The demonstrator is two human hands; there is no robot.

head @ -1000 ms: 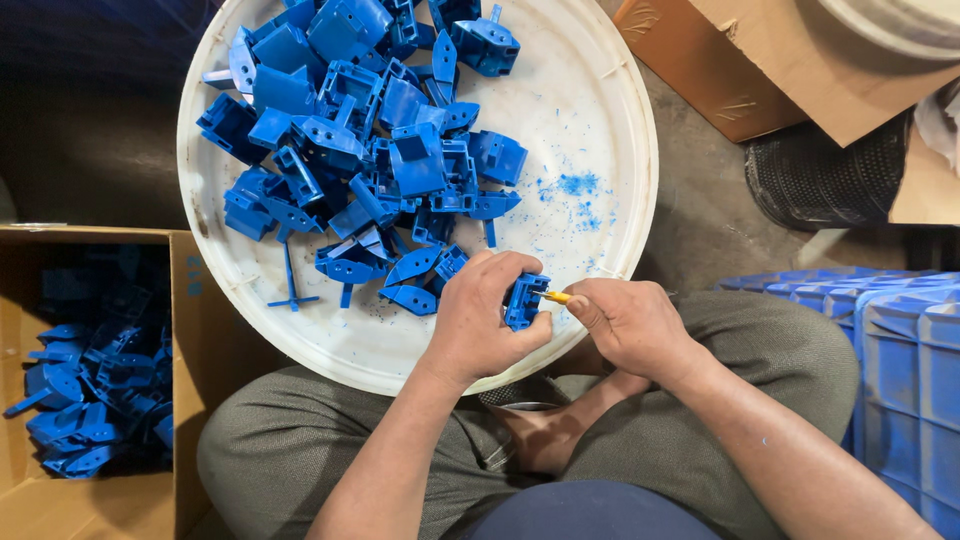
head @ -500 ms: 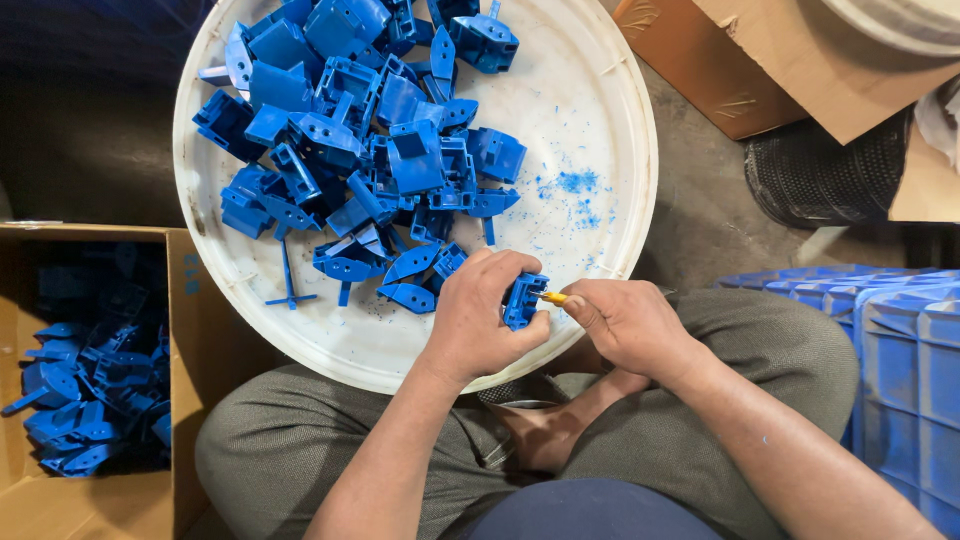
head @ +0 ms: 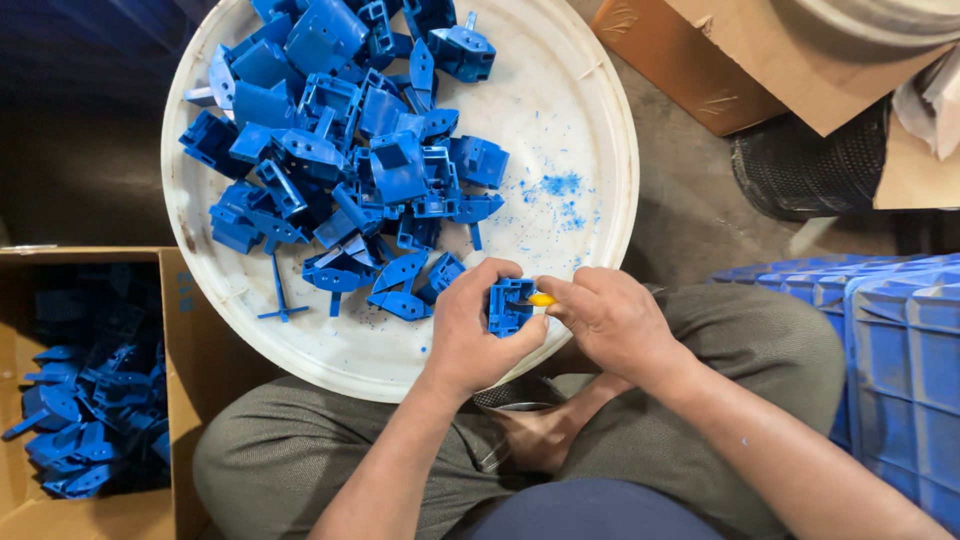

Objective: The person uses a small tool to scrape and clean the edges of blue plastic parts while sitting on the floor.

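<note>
Gripping a blue plastic part [head: 510,306] at the white tray's [head: 600,240] near rim, left hand [head: 470,335] fingers closed round it, right hand [head: 610,320] pinched a yellow-handled tool [head: 541,299] against its right side.

Small workshop: moulded blue plastic parts [head: 340,170], cartons [head: 180,400], crates [head: 880,360]

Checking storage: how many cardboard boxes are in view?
2: one cardboard box of blue parts at lower left, another cardboard box at upper right, partly cut off.

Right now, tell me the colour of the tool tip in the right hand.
Yellow tool tip, seen in the head view.
</note>
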